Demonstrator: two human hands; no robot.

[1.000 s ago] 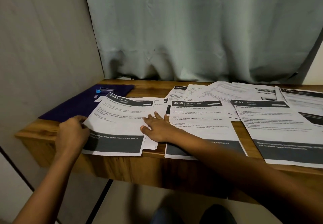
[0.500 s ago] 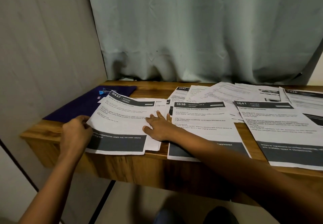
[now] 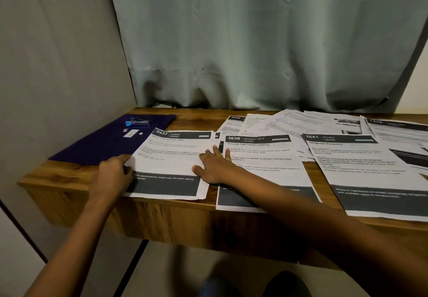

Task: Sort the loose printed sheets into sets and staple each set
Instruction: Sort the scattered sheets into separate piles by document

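Note:
A small stack of printed sheets headed 2437 [image 3: 171, 157] lies at the front left of the wooden table [image 3: 69, 194]. My left hand [image 3: 113, 175] holds the stack's left edge with curled fingers. My right hand [image 3: 215, 167] lies flat, fingers straight, against the stack's right edge. Beside it lie sheets headed 3638 [image 3: 266, 155] and 2641 [image 3: 361, 164]. A sheet headed 2692 [image 3: 234, 122] and several loose sheets [image 3: 301, 122] lie behind. A blue stapler [image 3: 136, 122] rests on a purple mat [image 3: 104, 146] at the back left.
A small white strip [image 3: 130, 133] lies on the mat near the stapler. A pale curtain [image 3: 254, 53] hangs behind the table and a wall [image 3: 58, 64] closes the left side. More sheets [image 3: 398, 129] run off the right edge. The front sheets overhang the table's front edge.
My right hand has pushed the lower sheets leftward, so the 2437 stack is more squared up than before. My left hand stays at its left edge.

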